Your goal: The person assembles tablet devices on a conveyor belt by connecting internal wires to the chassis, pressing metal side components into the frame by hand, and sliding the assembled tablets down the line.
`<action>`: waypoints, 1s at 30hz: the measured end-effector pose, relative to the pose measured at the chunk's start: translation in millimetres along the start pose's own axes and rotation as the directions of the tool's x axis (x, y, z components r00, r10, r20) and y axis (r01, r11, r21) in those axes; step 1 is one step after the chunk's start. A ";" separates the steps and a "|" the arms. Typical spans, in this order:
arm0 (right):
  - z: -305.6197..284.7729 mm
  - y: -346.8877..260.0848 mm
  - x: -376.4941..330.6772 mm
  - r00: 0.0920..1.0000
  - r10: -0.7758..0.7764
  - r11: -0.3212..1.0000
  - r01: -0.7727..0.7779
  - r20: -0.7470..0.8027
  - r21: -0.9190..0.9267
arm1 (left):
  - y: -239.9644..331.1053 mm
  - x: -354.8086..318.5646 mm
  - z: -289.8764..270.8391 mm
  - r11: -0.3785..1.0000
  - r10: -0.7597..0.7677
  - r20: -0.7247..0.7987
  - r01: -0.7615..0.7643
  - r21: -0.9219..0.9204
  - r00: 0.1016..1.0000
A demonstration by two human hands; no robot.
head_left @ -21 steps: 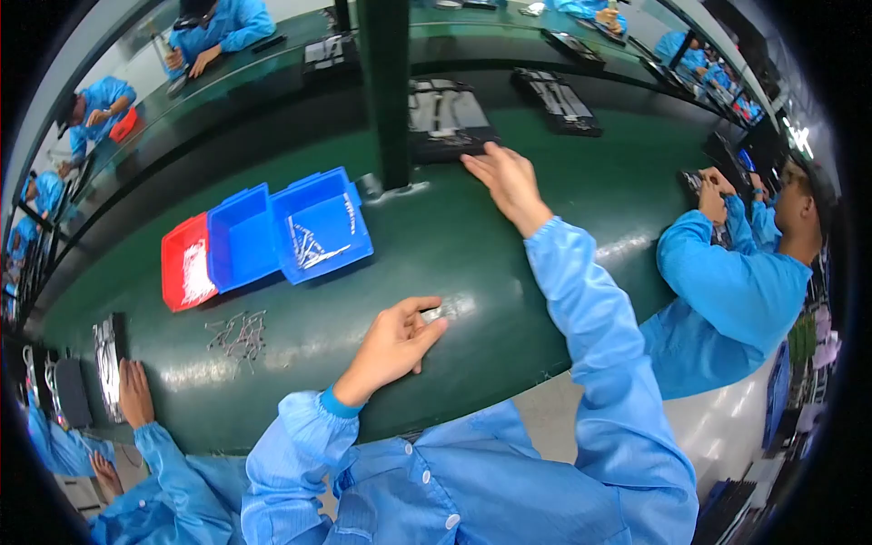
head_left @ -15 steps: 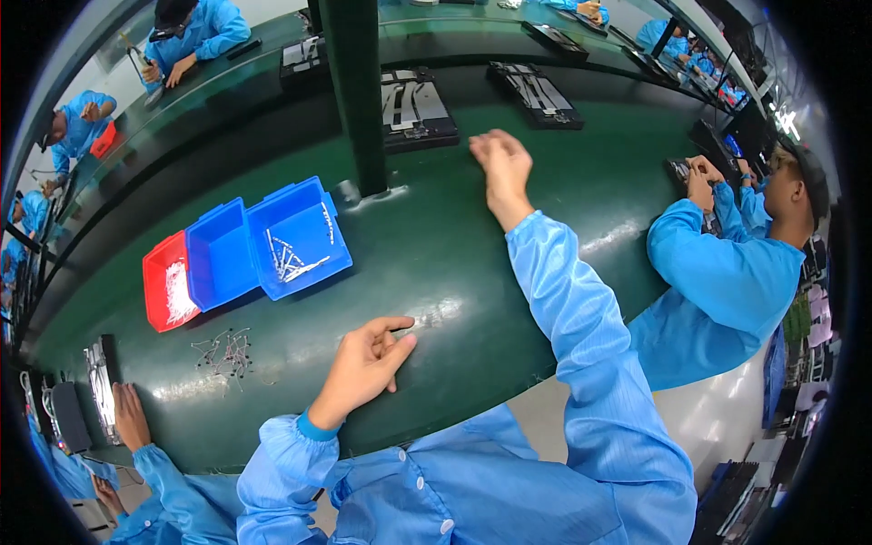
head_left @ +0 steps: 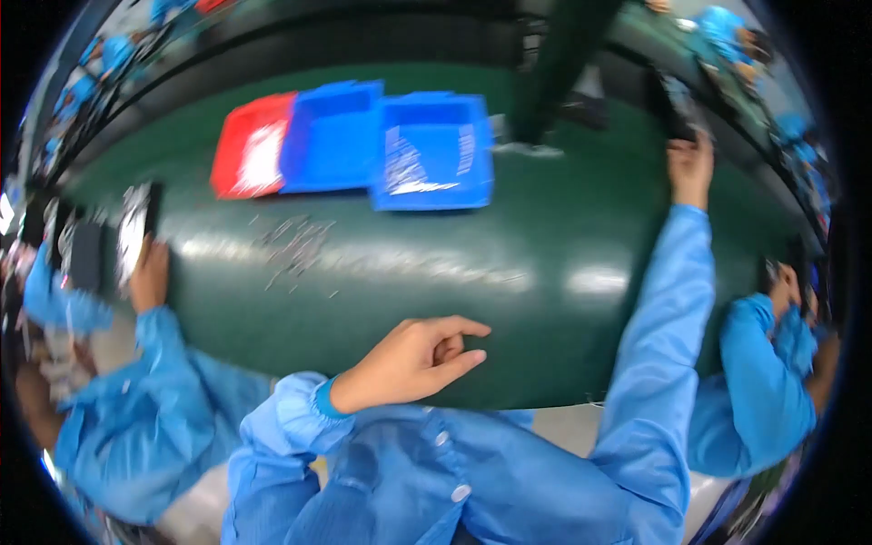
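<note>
My left hand (head_left: 413,361) hovers near the front edge of the green table (head_left: 545,327). Its thumb and index finger are apart, the other fingers curl inward, and nothing is held. At full reach to the far right, my right hand (head_left: 690,168) has its fingers at the near end of a flat black device (head_left: 677,102) with pale strips on top. Fingers and device are blurred, but the hand looks closed on that end. Beyond my left hand lies a scatter of thin wired parts (head_left: 298,243).
A red tray (head_left: 234,150) adjoins two blue trays (head_left: 329,136) (head_left: 431,109); white pieces lie in the red and right blue ones. A dark green post (head_left: 554,73) rises behind. Co-workers sit at left (head_left: 159,400) and right (head_left: 758,381), another device (head_left: 134,232) beside the left one's hand.
My right hand has moved right and reached the flat black device. The whole view has swung, so the trays now appear higher and further right. My left hand keeps its pose.
</note>
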State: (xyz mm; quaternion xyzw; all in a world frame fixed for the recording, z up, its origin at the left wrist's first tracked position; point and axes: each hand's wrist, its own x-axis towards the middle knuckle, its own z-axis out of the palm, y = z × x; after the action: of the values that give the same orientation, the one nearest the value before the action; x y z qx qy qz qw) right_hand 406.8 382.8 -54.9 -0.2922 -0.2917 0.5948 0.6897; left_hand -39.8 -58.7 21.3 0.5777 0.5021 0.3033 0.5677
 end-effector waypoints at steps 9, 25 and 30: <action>35.3 28.0 -17.0 0.979 0.204 0.977 -0.202 0.020 -0.066 | -36.8 -69.2 -85.3 0.804 0.266 -0.748 0.288 0.520 0.608; 110.6 2.8 -353.8 0.811 0.533 0.757 -0.584 -0.238 -0.293 | -57.3 -57.5 -106.0 0.676 0.446 -0.579 0.168 0.718 0.683; 124.6 -16.5 -430.6 0.477 0.855 0.438 -0.874 -0.202 -0.210 | -33.2 -50.1 -96.4 0.838 0.321 -0.609 0.082 0.539 0.726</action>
State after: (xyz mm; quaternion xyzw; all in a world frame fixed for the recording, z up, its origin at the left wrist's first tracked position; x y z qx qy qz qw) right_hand 271.4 -39.0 16.0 -0.5149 -0.1609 0.8045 0.2487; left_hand -152.0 -76.1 16.9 0.5926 0.6969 0.3787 0.1405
